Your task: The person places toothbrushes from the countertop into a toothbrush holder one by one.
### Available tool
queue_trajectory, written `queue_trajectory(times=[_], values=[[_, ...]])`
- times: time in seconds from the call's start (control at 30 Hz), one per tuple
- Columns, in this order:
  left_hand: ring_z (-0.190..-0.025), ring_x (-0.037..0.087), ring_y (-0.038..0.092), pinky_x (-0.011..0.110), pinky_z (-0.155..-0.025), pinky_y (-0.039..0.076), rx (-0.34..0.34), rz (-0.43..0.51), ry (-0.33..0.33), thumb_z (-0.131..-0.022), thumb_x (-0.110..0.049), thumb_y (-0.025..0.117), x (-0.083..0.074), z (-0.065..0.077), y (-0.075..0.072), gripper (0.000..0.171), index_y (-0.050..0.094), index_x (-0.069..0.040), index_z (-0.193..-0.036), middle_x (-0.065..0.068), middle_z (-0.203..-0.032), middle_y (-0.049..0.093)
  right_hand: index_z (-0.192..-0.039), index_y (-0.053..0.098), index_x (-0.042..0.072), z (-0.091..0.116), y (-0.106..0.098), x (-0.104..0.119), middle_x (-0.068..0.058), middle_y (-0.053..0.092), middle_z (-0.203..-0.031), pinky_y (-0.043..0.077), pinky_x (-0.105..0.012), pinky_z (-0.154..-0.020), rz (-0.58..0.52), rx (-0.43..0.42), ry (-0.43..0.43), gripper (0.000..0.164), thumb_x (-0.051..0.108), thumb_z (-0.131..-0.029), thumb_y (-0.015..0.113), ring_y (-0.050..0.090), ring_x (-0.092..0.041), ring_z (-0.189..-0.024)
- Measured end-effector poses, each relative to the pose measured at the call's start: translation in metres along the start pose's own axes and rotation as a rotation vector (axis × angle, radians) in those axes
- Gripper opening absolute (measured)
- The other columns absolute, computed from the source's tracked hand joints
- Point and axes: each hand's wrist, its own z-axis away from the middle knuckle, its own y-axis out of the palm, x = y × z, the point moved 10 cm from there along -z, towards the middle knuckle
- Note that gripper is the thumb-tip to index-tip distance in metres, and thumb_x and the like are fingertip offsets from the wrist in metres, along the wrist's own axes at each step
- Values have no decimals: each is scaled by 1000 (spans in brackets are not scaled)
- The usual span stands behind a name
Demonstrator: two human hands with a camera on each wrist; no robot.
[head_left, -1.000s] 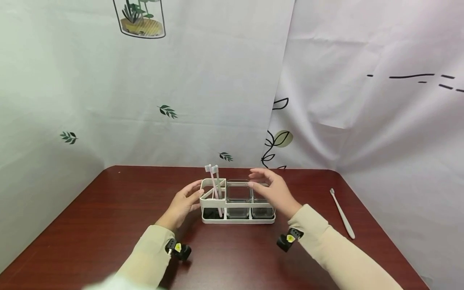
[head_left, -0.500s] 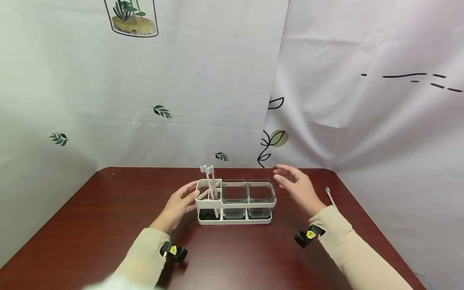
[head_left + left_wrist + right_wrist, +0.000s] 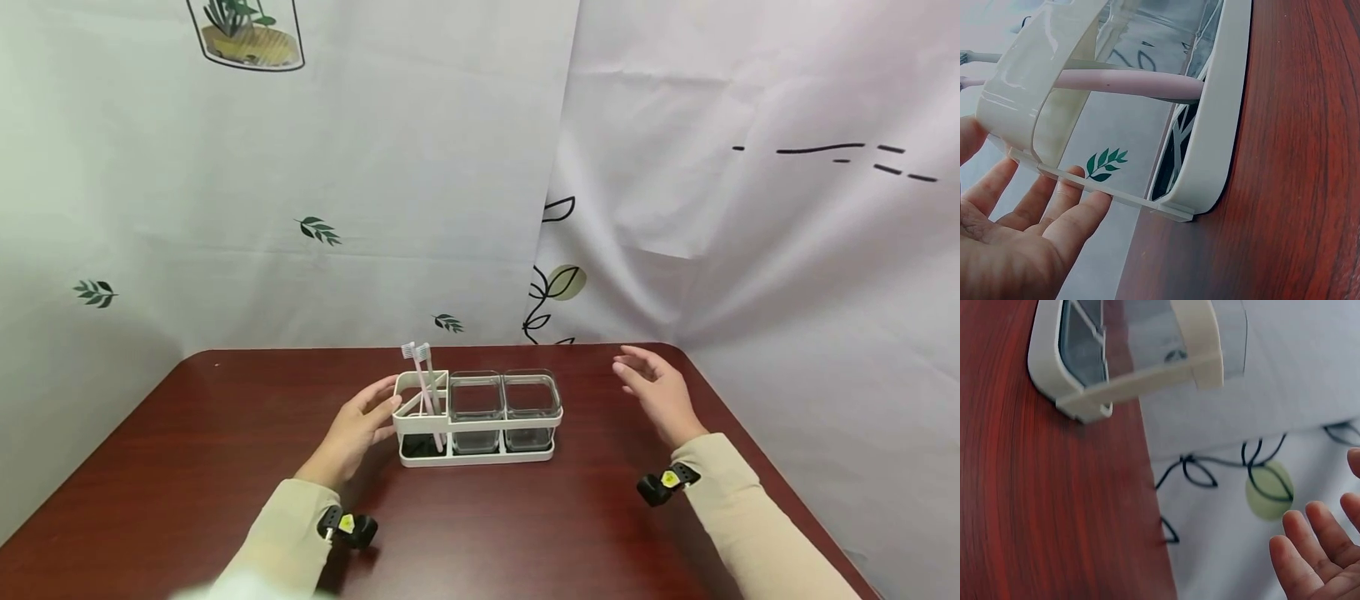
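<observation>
A white toothbrush holder stands upright on the table. Two toothbrushes, one pink and one greyish, lean in its left section. Two clear glass cups sit in its other sections, the middle cup beside the right cup. My left hand holds the holder's left end, thumb by the front corner and fingertips against the side strut. To the right of the holder, apart from it, my right hand hovers with relaxed fingers and holds nothing. The white toothbrush seen earlier at the right is hidden now.
The dark red wooden table ends at a white cloth backdrop printed with leaves. A black camera is strapped to the left wrist, and another camera to the right.
My right hand has moved from over the right cup away to the right, covering the loose white toothbrush. My left hand keeps its place on the holder. The head view has shifted slightly.
</observation>
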Motion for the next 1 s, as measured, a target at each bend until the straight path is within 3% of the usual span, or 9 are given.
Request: queue_trajectory(times=[0.37,0.7,0.83,0.93,1.0], values=[[-129,33,44,46,-100,45,8,9,-9,-101,-19,51,0,0,0,51,34,-9,-148,18,-149,36,-141,43,0,-6,-31,-29,-24,53,-131,52,-17,-79,81,-61,56,54,27,-97,59,53,15,-88],[-125,32,48,43,-98,48,-1,9,-4,-101,-21,52,1,-3,0,52,35,-8,-148,17,-149,37,-145,38,0,-10,-44,-48,-25,50,-135,49,-13,-79,115,-78,96,58,32,-99,53,50,16,-88],[-126,31,48,42,-97,48,5,22,-7,-99,-26,56,7,-7,-2,54,36,-10,-147,16,-149,38,-145,39,1,-12,-51,-58,0,61,-114,50,-14,-79,58,-124,132,57,30,-99,55,53,10,-89],[-125,31,48,42,-97,49,5,21,-3,-99,-27,56,6,-6,-2,55,37,-10,-147,16,-149,38,-144,39,-1,-14,-55,-63,20,56,-97,50,-15,-77,18,-154,145,56,26,-98,56,53,8,-86],[-127,33,47,42,-98,48,0,11,-4,-101,-22,52,1,-2,-1,52,35,-9,-148,17,-149,37,-142,40,-3,-17,-57,-65,23,56,-92,49,-14,-73,26,-169,144,54,23,-98,56,53,7,-81]])
